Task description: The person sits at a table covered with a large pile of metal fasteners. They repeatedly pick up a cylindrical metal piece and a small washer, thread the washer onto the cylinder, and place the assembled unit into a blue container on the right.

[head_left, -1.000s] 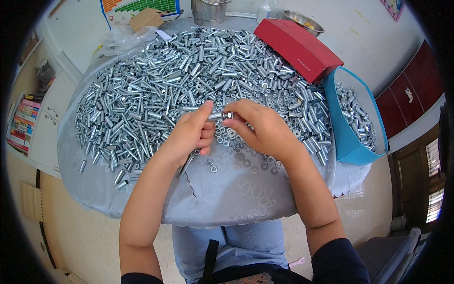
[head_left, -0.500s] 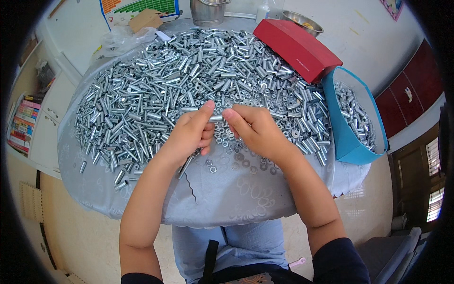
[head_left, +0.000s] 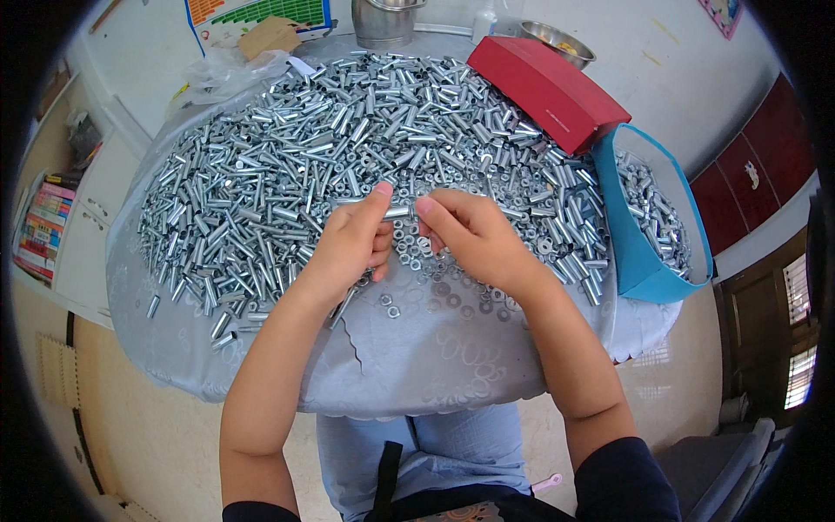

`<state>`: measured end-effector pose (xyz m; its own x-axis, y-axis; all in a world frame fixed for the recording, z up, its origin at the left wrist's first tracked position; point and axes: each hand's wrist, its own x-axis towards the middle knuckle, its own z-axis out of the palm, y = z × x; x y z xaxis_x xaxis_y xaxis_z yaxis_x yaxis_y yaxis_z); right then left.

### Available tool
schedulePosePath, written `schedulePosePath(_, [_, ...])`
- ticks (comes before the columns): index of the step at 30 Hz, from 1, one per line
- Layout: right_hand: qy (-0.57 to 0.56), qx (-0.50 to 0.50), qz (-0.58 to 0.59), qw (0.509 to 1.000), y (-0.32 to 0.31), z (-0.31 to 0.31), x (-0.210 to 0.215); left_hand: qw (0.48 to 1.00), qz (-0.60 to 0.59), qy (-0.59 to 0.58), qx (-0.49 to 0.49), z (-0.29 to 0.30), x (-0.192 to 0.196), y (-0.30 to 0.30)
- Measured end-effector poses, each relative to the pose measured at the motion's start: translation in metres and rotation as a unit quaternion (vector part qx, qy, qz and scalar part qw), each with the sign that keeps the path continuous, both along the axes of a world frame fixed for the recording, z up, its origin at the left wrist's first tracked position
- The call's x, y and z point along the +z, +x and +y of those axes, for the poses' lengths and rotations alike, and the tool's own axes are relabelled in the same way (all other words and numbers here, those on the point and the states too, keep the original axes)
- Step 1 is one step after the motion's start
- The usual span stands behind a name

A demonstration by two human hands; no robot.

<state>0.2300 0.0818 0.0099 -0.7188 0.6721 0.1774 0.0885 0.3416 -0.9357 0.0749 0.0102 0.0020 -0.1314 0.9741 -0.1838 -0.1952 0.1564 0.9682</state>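
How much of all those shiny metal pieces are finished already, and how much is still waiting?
Done: the blue bin on the person's right holds a modest batch of metal pieces. In hand: the left hand and right hand together hold one metal sleeve above some loose nuts. Left: a huge pile of sleeves covers most of the table, far more than the bin holds, so it looks like early days.
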Motion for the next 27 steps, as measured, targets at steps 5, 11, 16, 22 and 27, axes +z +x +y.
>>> schedulePosePath(5, [0.186, -0.028, -0.035, 0.982, 0.0030, -0.0003, 0.0047, 1.000, -0.002, -0.018, 0.008, 0.0005, -0.0006, -0.0012])
schedulePosePath(11, [0.317, -0.032, 0.003, 0.948, 0.0043, 0.0021, 0.0047, 0.999, -0.007, -0.027, 0.017, 0.0011, -0.0001, -0.0017])
schedulePosePath(16, [0.353, -0.032, 0.009, 0.935, 0.0054, 0.0029, 0.0083, 1.000, 0.001, -0.023, 0.018, 0.0013, 0.0011, -0.0019])
schedulePosePath(22, [0.315, -0.026, 0.009, 0.949, 0.0057, 0.0036, 0.0074, 1.000, 0.002, -0.023, 0.017, 0.0012, 0.0018, -0.0015])
schedulePosePath(27, [0.182, 0.014, -0.050, 0.982, 0.0052, 0.0062, 0.0052, 1.000, 0.009, -0.011, 0.006, 0.0007, 0.0007, -0.0009])
